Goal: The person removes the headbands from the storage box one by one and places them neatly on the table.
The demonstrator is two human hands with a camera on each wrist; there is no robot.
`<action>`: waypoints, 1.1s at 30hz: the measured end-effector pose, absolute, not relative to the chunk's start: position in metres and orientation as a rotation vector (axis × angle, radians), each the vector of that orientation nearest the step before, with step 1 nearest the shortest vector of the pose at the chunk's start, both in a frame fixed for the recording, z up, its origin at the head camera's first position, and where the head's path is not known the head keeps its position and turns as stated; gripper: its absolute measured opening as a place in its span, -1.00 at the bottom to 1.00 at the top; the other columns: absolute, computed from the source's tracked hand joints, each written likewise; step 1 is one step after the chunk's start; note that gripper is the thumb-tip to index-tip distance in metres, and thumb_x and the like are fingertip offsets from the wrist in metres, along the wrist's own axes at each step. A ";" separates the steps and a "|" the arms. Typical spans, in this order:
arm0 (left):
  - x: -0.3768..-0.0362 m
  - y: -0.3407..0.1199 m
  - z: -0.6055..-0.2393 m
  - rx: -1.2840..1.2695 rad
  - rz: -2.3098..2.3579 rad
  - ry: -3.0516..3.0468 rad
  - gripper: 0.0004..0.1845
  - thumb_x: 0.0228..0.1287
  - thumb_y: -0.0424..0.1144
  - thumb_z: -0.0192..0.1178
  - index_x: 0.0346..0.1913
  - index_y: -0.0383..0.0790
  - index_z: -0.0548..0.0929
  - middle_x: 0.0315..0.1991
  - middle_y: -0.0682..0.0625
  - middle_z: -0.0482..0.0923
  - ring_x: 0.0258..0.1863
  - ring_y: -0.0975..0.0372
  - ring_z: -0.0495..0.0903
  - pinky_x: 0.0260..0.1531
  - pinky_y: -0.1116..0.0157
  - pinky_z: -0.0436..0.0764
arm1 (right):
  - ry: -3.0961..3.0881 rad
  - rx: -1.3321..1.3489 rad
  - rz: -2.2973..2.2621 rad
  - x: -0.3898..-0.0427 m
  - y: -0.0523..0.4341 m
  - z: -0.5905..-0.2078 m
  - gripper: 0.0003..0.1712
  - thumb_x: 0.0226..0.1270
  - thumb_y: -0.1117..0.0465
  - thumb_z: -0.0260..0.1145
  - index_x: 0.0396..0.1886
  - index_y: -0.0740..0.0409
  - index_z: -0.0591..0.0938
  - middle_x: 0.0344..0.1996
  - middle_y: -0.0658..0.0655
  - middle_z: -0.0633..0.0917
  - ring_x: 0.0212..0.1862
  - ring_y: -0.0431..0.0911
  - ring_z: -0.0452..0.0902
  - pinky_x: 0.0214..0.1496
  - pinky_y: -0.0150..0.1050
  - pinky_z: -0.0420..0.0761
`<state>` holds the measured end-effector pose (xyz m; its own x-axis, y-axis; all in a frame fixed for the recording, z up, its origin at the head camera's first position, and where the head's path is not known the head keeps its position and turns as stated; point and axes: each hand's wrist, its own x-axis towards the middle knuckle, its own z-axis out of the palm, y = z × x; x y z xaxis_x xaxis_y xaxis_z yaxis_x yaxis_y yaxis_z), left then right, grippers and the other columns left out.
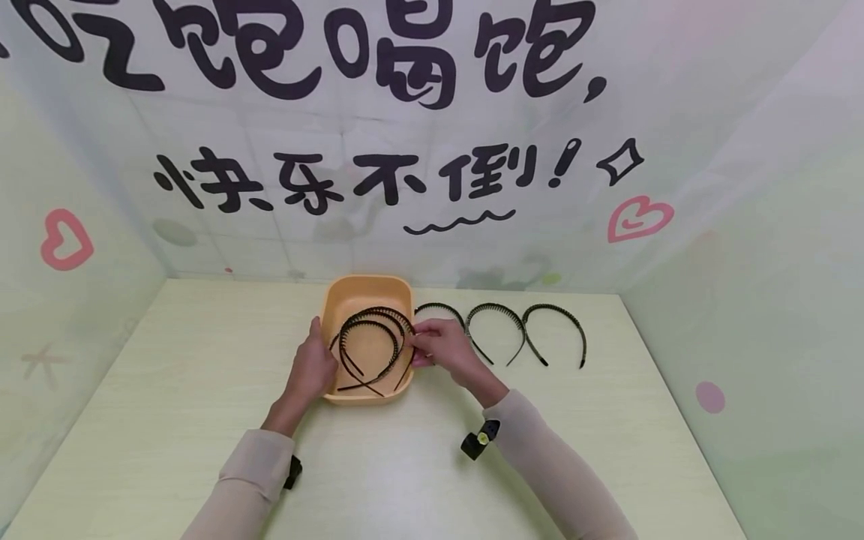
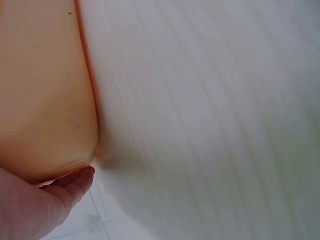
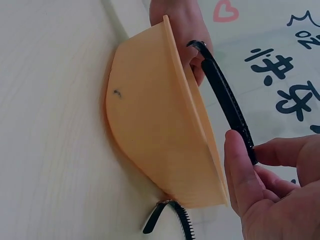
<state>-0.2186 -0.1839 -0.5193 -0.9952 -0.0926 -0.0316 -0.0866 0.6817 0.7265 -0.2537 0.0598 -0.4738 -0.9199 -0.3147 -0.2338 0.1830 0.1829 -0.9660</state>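
An orange plastic basin (image 1: 367, 282) stands at the back of the table, with black headbands (image 1: 370, 324) overlapping inside it in the head view. My left hand (image 1: 313, 364) grips the basin's left side; in the left wrist view its fingers (image 2: 75, 186) press against the wall. Between thumb and fingers, my right hand (image 1: 447, 346) pinches a black headband (image 3: 223, 92) near one end, above the basin's right rim. The rest of that band reaches over the opening, and in the head view it blends with the bands below.
Right of the basin, three more black headbands lie in a row: one (image 1: 442, 306) partly behind my right hand, a toothed one (image 1: 496, 307) in the middle, and another (image 1: 572, 319) at the far right. A printed back wall (image 1: 378, 240) rises close behind them.
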 end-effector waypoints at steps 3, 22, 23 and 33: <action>-0.219 -0.184 -0.519 0.153 -1.237 -2.873 -0.23 0.28 -0.55 -0.17 0.51 -0.58 -0.20 0.18 -0.62 0.39 -0.21 -0.08 0.60 -0.29 0.09 0.57 | 2.067 -0.109 -1.786 -0.251 0.065 -0.477 -0.68 0.37 0.38 0.21 0.05 0.48 0.61 -0.09 0.50 0.68 -0.48 -0.18 0.62 -0.31 -0.22 0.72; -0.218 -0.183 -0.519 0.153 -1.253 -2.872 -0.27 0.34 -0.53 -0.22 0.51 -0.57 -0.21 -0.01 -0.58 0.52 -0.39 0.01 0.57 -0.44 0.18 0.51 | 1.969 -0.081 -1.779 -0.241 0.104 -0.501 -0.65 0.35 0.38 0.20 0.06 0.52 0.55 -0.12 0.44 0.70 -0.44 -0.13 0.62 -0.25 -0.20 0.72; -0.217 -0.183 -0.519 0.155 -1.259 -2.874 -0.27 0.34 -0.53 -0.22 0.51 -0.56 -0.22 -0.10 -0.55 0.55 -0.46 0.04 0.54 -0.49 0.20 0.48 | 1.966 -0.084 -1.781 -0.240 0.107 -0.502 -0.65 0.35 0.38 0.20 0.06 0.52 0.55 -0.12 0.45 0.70 -0.44 -0.13 0.62 -0.25 -0.20 0.72; -0.218 -0.183 -0.518 0.161 -1.238 -2.886 -0.28 0.36 -0.51 -0.23 0.52 -0.55 -0.21 -0.03 -0.59 0.52 -0.48 0.06 0.54 -0.52 0.22 0.46 | 1.934 -0.082 -1.810 -0.230 0.138 -0.512 -0.63 0.33 0.39 0.23 0.05 0.58 0.51 -0.25 0.29 0.74 -0.46 -0.15 0.62 -0.28 -0.20 0.72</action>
